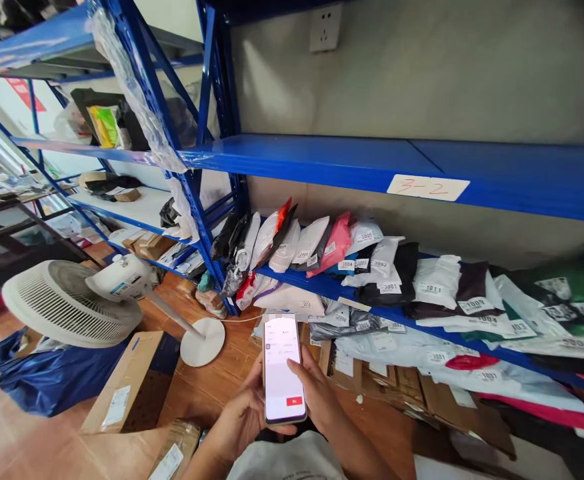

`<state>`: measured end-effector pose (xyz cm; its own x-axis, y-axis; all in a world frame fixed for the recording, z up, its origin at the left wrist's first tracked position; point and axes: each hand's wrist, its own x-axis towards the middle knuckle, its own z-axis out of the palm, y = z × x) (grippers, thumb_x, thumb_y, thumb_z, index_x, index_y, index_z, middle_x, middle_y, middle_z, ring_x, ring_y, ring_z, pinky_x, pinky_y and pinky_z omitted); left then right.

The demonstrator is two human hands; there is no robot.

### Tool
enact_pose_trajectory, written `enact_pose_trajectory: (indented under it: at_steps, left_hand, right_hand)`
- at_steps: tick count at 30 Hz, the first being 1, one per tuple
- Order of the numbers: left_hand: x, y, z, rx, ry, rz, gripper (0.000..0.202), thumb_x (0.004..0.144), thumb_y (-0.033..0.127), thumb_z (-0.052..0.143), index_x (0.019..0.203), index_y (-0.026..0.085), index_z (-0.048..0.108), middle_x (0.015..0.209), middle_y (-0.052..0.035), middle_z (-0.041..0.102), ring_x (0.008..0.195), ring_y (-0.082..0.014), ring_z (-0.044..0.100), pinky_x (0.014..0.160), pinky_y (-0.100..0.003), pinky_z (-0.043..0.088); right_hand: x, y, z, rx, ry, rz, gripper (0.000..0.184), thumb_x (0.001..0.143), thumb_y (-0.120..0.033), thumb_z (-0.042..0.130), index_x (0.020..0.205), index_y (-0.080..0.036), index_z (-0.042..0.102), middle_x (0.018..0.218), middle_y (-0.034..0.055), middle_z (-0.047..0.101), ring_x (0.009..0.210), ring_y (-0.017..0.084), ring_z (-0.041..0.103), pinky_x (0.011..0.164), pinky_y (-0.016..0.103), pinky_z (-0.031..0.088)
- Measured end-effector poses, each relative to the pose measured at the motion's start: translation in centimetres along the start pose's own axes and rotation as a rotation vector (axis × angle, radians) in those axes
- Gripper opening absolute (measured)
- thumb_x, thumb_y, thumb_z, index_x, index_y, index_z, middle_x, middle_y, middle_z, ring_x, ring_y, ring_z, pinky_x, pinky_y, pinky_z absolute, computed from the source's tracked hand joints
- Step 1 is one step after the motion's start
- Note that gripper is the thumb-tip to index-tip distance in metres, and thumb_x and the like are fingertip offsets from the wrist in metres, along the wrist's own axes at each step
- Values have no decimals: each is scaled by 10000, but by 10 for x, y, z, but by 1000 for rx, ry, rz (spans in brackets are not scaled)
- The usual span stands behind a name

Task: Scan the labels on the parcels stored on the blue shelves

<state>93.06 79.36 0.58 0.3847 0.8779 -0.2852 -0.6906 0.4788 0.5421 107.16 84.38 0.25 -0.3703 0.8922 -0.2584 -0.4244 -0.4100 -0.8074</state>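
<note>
— Two hands on one phone (283, 367)? State the grip.
— Left hand (242, 417) cups its back and near edge. Right hand (318, 393) clasps the other edge, thumb laid on the lit screen. It sits low and central, over the floor (212, 387), in front of the parcels (372, 260).
— Risk?
— In my judgement, a stray thumb could press the red button (295, 401), or a slack hold could drop it.
— Orientation?
— Long axis runs away from the person, top end toward the shelf (322, 160), screen facing up.
</note>
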Motion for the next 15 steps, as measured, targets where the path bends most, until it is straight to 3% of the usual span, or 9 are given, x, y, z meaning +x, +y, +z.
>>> enact_pose_trajectory:
  at_steps: [3,9,15]
  left_hand:
    - [4,-8,7,-7,14,-14,1015,606,112,488,1458,381,6,1347,-54,510,1026,-291,610,661,-352,575]
    - [14,-31,25,-61,34,1,923,633,127,501,1444,394,152,1342,-37,517,1036,-277,598,749,-367,534]
    - [44,-70,44,-57,-18,-46,764,666,261,545,1394,343,327,1304,-52,558,1104,-313,564,772,-391,497]
  right_hand:
    - [-6,-3,-13,26,-50,6,327,747,-305,676,1057,-252,584,959,10,727,843,206,631,725,315,447]
    - [-14,-22,-43,92,-308,34,710,492,-179,810,1139,-220,523,991,55,710,869,264,648,739,354,447]
    - [-34,-34,-81,206,-257,34,528,600,-295,700,1105,-220,566,960,50,713,882,256,646,774,358,450]
